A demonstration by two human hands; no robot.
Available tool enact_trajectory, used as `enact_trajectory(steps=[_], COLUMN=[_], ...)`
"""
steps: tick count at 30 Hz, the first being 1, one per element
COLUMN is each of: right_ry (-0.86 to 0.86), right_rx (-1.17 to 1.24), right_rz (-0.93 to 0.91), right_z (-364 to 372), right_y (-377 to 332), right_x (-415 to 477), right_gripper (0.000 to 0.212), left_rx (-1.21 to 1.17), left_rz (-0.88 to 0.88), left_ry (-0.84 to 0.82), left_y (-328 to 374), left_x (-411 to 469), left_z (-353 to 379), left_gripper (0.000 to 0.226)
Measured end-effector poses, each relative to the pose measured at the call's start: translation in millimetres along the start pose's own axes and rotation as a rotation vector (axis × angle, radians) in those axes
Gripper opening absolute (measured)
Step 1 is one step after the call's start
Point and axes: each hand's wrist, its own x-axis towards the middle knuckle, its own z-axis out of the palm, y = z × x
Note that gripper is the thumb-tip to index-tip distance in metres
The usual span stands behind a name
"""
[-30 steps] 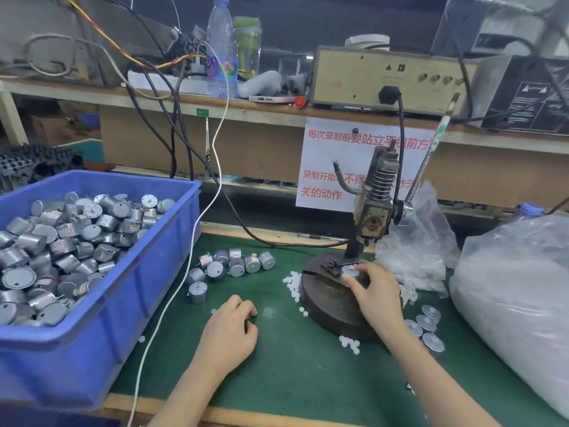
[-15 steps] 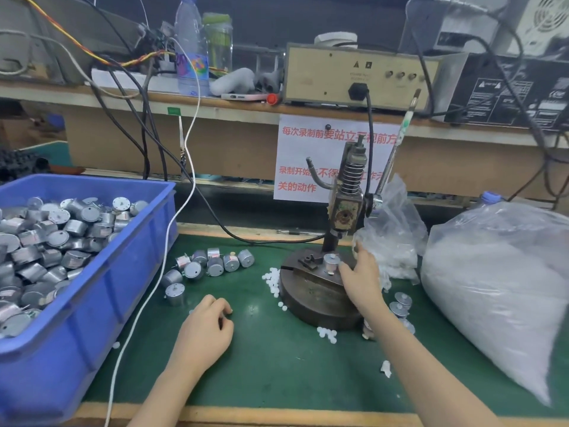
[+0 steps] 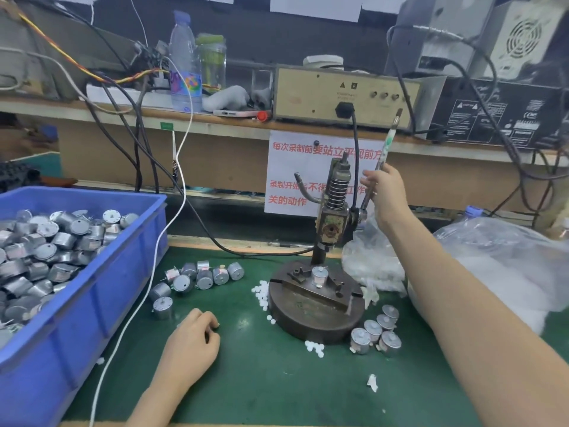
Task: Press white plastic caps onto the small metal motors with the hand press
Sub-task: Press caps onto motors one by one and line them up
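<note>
Hands split duties: right hand grips the lever, ready to press the seated motor; left hand rests curled on the bench, contents unclear.

R hand grips press lever, motor sits on press base, L hand lies curled on mat.

Before press base: green mat lay open, left hand resting at its left edge.
Left of base: loose motors, white caps, then blue bin stood.
Right of base: plastic bags sat close; motor cluster at front-right.
Above base: right arm (right hand gripping lever) crossed its right side.
</note>
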Motion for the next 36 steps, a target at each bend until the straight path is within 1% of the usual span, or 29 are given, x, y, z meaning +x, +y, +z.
enact_trajectory(steps=[4, 7, 8, 12, 15, 17, 19, 20, 21, 23, 24, 25, 27, 32, 34, 36], right_ry=[0.067, 0.087, 0.106, 0.203, 0.235, 0.334, 0.449, 0.450, 0.394, 0.185, 0.083, 0.005, -0.101, -0.251, -0.247, -0.236], right_rx=[0.071, 0.105, 0.126, 0.230, 0.149, 0.065, 0.010, -0.043, -0.143, -0.397, -0.511, -0.607, -0.712, -0.916, -0.972, -0.977], right_rz=[-0.121, -0.214, -0.235, -0.267, -0.332, -0.377, -0.300, -0.229, -0.160, -0.051, -0.029, -0.032, -0.074, -0.187, -0.234, -0.248], right_z=[-1.7, -5.7, -5.5, 6.5, 8.3, -0.2, -8.9, -11.1, -11.6, -8.2, -4.6, -1.2, 5.1, 10.7, 7.9, 2.2], right_y=[5.6, 24.3, 27.6, 25.4, 35.8, 53.7, 73.2, 83.9, 94.8, 116.5, 124.4, 130.3, 135.8, 142.8, 143.0, 141.8], right_x=[-26.8, -55.2, -61.6, -66.5, -75.2, -83.6, -90.5, -92.8, -94.5, -96.4, -96.8, -96.5, -94.7, -91.9, -92.6, -97.2], right_gripper=[0.009, 0.027, 0.030, 0.028, 0.019, 0.024, 0.028, 0.028, 0.026, 0.024, 0.025, 0.026, 0.027, 0.034, 0.035, 0.033], left_rx=[0.007, 0.018, 0.013, 0.001, -0.005, -0.002, 0.009, 0.011, 0.013, 0.018, 0.023, 0.032, 0.055, 0.104, 0.116, 0.116], left_rz=[-0.009, -0.002, 0.003, 0.004, 0.004, 0.010, 0.016, 0.017, 0.017, 0.016, 0.018, 0.021, 0.031, 0.100, 0.127, 0.129], left_ry=[-0.010, -0.011, -0.009, 0.000, 0.007, 0.003, -0.002, -0.001, 0.001, 0.007, 0.009, 0.010, 0.011, 0.025, 0.033, 0.037], left_y=[-0.2, 0.8, 1.0, 0.6, -1.2, -1.2, -1.3, -1.1, -0.7, -0.1, 0.4, 0.8, 2.0, 3.7, 4.4, 4.9], left_x=[1.4, 1.3, 0.7, -0.4, 0.3, 2.3, 2.7, 2.4, 2.0, 1.0, 0.7, 0.1, -0.8, -3.5, -3.5, -4.0], left_z=[-0.1, -0.8, -0.6, -0.9, 0.3, 0.1, -0.5, -0.8, -0.6, -0.5, -0.8, -1.1, -1.9, -3.3, -3.3, -3.6], left_gripper=[0.014, 0.015, 0.015, 0.016, 0.015, 0.015, 0.014, 0.014, 0.014, 0.013, 0.012, 0.011, 0.013, 0.014, 0.013, 0.013])
